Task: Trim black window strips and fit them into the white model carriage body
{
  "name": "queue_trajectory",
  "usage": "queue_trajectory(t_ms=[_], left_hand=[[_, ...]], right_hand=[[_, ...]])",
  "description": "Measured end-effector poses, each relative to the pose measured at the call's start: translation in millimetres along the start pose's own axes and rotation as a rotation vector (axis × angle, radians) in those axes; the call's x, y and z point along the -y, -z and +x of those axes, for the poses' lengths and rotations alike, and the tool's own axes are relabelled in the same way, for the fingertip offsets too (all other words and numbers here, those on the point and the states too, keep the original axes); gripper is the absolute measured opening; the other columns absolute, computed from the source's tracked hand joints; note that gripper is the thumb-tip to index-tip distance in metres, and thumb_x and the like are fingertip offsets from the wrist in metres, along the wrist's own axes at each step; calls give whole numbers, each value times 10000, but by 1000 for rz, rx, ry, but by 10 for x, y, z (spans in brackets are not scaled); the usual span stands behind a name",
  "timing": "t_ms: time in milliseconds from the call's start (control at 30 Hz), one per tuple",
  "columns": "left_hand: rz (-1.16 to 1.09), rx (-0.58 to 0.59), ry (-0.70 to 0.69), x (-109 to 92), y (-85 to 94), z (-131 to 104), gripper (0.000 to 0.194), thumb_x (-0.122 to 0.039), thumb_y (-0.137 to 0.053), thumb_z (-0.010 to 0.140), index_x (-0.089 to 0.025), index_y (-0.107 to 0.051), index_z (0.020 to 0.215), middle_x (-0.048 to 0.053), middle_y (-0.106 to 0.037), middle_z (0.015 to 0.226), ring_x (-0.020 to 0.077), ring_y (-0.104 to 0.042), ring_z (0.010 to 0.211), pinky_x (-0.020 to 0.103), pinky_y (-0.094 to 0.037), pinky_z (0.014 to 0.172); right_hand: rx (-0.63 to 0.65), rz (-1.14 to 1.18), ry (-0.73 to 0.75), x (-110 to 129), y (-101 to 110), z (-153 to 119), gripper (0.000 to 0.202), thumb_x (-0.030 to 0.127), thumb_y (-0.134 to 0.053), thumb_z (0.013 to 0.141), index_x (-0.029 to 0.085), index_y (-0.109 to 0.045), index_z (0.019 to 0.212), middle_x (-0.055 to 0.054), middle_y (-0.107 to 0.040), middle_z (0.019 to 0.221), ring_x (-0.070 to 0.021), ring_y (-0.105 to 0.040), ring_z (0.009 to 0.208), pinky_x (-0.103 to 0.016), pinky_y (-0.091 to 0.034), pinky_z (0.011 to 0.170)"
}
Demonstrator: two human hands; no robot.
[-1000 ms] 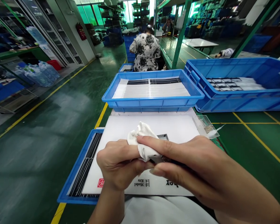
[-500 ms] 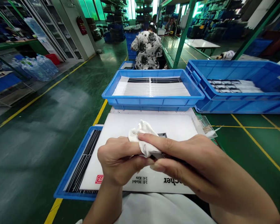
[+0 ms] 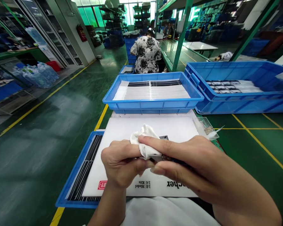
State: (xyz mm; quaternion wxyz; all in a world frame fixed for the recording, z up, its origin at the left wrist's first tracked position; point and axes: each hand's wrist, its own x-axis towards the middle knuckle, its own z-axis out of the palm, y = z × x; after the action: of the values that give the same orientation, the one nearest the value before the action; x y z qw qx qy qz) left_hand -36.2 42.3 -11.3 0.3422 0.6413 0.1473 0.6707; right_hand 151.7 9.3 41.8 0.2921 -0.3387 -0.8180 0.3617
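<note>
Above a smooth white board (image 3: 179, 127), I see the left hand (image 3: 116, 160) and right hand (image 3: 191, 158) pinching soft, crumpled cloth (image 3: 145, 130) against a flat grey piece (image 3: 156, 157), fingers obscuring much of it. A ribbed blue plastic bin (image 3: 155, 105) stands beyond; a shallow blue tray (image 3: 79, 204) lies left.

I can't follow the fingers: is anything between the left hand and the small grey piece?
Yes: a white cloth lies between the forefinger of the left hand and the grey piece. Whether bare skin also touches it is hidden.
</note>
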Motion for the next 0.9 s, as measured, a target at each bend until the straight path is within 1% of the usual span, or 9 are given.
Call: queue_trajectory(t_ms=[167,300,367,433,500,567,667,800,900], left_hand=[[-1,-7,13,20,30,-29,161,-289,-867,851,-138,-833,805,-22,-584,422,65,-459,315,157,-388,336],[-6,22,30,53,56,-49,168,-287,-841,878,-134,-831,809,-20,-573,417,68,-446,307,167,-369,327],[-44,23,69,69,49,-51,166,-282,-832,886,-141,-830,799,-25,-562,418,64,-444,306,161,-355,322],[-158,27,150,83,27,-55,141,-265,-813,902,-156,-838,816,-26,-573,447,57,-444,308,149,-338,310],[-332,56,279,100,-4,-66,120,-254,-764,942,-177,-854,924,-9,-629,515,48,-438,305,135,-303,289],[-511,103,413,125,-41,-81,168,-269,-718,976,-195,-845,1058,25,-708,611,40,-436,304,121,-261,274],[-725,146,536,176,-110,-85,211,-308,-709,982,-188,-816,1119,62,-772,697,33,-444,302,105,-249,285],[-943,111,655,224,-217,-21,239,-338,-718,973,-137,-799,1075,50,-762,689,11,-387,269,103,-264,281],[-1096,77,774,205,-274,65,302,-341,-688,1000,-86,-796,878,-34,-571,459,1,-264,239,98,-255,274]], right_hand=[[-5,5,2,-11,6,17,362,338,-542,1112,192,-657,1423,56,-701,788,-93,-418,522,-230,-354,507],[-29,-7,3,-45,-7,35,373,346,-549,1108,194,-662,1429,47,-703,812,-91,-342,507,-251,-301,482],[-55,11,-15,-78,-19,35,397,341,-564,1101,221,-647,1471,38,-720,838,-84,-382,526,-256,-280,481],[-72,142,-63,-118,-34,35,421,356,-592,1090,275,-630,1501,27,-722,855,-88,-497,626,-228,-317,521],[-85,406,-154,-162,-52,42,468,427,-640,1064,348,-601,1524,34,-673,817,-88,-518,674,-191,-349,544],[-84,728,-251,-207,-73,60,580,513,-687,1022,396,-530,1568,58,-594,758,-59,-419,577,-153,-325,495],[-38,1059,-286,-289,-100,84,712,543,-720,991,359,-446,1622,84,-544,699,-20,-284,454,-114,-262,405],[-18,1135,-237,-407,-81,41,567,516,-634,1049,305,-536,1567,110,-458,554,-22,-211,362,-98,-243,327],[-116,1119,-236,-423,2,-33,544,559,-639,1030,301,-600,1508,121,-401,503,-25,-150,363,-96,-209,317]])
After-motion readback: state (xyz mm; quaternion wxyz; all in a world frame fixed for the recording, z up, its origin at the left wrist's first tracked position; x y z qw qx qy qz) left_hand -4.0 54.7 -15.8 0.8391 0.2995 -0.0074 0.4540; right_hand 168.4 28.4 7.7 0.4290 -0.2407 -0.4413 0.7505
